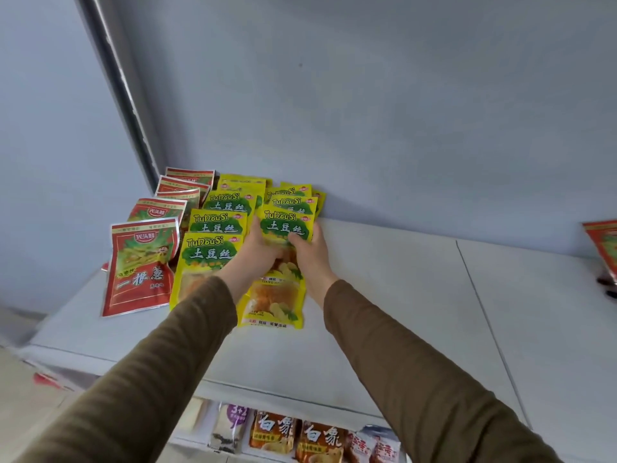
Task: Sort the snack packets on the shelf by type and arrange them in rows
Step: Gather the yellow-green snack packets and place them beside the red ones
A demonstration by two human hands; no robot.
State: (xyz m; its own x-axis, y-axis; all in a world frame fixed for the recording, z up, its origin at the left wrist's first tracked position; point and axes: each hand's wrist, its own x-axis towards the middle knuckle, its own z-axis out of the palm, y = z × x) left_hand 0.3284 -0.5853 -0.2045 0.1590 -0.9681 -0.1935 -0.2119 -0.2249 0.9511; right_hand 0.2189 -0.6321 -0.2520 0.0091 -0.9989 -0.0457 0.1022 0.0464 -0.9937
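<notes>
On the white shelf top (pixel 384 295) stand rows of snack packets. A row of red packets (pixel 142 269) runs back along the left. Beside it is a row of yellow-green packets (pixel 208 255). A second yellow-green row sits to its right, and both hands hold its front upright packet (pixel 286 225). My left hand (pixel 258 252) grips that packet's left side and my right hand (pixel 309 250) grips its right side. Another yellow packet (pixel 272 302) lies flat under my wrists.
A lone red packet (pixel 602 248) stands at the far right edge with a dark object below it. The shelf below holds orange noodle packs (pixel 293 436) and other packets. A grey wall backs the shelf, with a dark upright post at the left.
</notes>
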